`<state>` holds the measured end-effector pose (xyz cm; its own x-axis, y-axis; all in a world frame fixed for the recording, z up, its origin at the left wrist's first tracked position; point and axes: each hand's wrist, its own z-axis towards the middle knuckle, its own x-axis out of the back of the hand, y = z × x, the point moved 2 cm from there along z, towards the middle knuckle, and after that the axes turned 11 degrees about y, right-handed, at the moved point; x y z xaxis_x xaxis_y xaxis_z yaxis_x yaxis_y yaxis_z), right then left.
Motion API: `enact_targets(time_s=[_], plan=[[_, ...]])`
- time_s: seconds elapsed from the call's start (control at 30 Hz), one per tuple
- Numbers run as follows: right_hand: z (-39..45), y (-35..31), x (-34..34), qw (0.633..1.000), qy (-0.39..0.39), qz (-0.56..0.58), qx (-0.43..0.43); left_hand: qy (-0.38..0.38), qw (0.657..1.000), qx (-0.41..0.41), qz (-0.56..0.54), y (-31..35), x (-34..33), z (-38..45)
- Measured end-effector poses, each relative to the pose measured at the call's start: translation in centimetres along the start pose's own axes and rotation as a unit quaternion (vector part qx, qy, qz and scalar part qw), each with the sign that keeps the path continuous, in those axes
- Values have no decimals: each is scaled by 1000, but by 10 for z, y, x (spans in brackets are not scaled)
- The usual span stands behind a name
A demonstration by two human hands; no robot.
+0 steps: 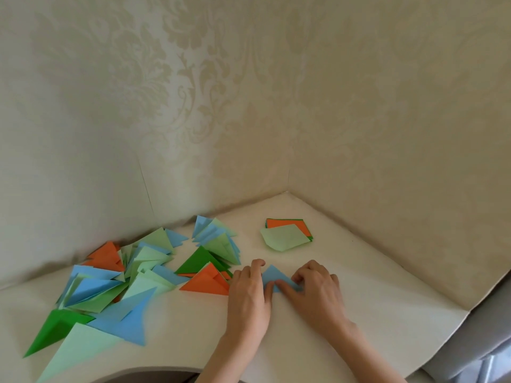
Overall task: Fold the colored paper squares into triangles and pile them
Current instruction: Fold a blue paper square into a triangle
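Both wrists enter from six o'clock: the left hand (249,291) and right hand (318,288) press, fingers together and flat, on a blue triangle (272,276) on the white table (359,286), just right of centre. Judging by that, the crease is being flattened; next the piece needs sliding toward nine o'clock onto the pile (132,272) of finished triangles, which sprawls loosely, so tidying may be wanted. That pile holds blue, pale green, dark green and orange pieces, too overlapped to count exactly, roughly two dozen. At one o'clock from the hands sits one small stack of squares (287,233), pale green on top, orange beneath.
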<state>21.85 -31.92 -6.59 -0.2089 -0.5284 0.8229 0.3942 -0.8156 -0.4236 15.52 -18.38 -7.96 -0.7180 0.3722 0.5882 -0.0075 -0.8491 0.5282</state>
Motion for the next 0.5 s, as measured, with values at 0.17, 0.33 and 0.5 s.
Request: enact_targets(time_s=[0.17,0.33,0.5], plan=[[-1,2,-3,1000,3,-4,-3,12,1000,3,-7,-3,-3,0],[3,5,-4,999,-3,32,-18,22,999,0,-33,-4,-3,0],[6,10,0,996,-35,84,-26,37,999,-1,-38,-10,-4,0]])
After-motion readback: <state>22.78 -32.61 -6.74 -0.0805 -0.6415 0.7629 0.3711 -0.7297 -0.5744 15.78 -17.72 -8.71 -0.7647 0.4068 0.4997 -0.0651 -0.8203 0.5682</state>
